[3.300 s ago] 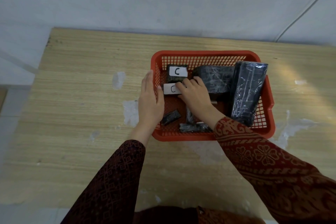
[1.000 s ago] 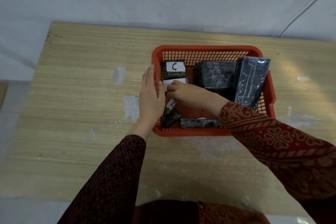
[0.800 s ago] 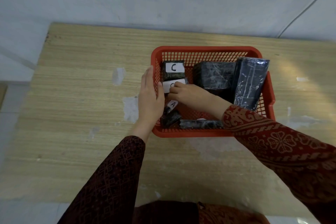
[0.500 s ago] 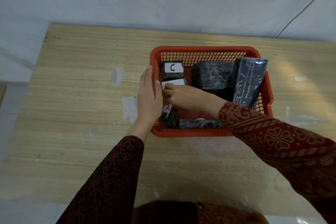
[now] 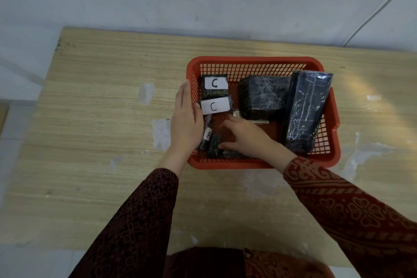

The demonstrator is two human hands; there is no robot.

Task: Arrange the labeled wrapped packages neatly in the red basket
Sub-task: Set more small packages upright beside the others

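The red basket [image 5: 255,60] sits on a wooden table. At its back left lie two black wrapped packages labelled C, one [image 5: 214,86] behind the other [image 5: 215,106]. A small package labelled A [image 5: 206,137] leans on the left wall, with another small dark package [image 5: 215,148] beside it. A large black package [image 5: 262,97] and a long one [image 5: 306,108] fill the right side. My left hand [image 5: 185,119] holds the basket's left wall, thumb over the rim. My right hand [image 5: 246,137] is inside at the front, fingers spread, its thumb touching the small dark package.
The wooden table [image 5: 101,119] has worn white patches and extends to the left of the basket. A grey wall runs behind it, with a thin cable [image 5: 372,13] at the upper right. The table's left edge drops off to the floor.
My right hand has left the second C package, uncovering its label, and has moved down to the front left of the basket. My left hand has stayed on the basket wall.
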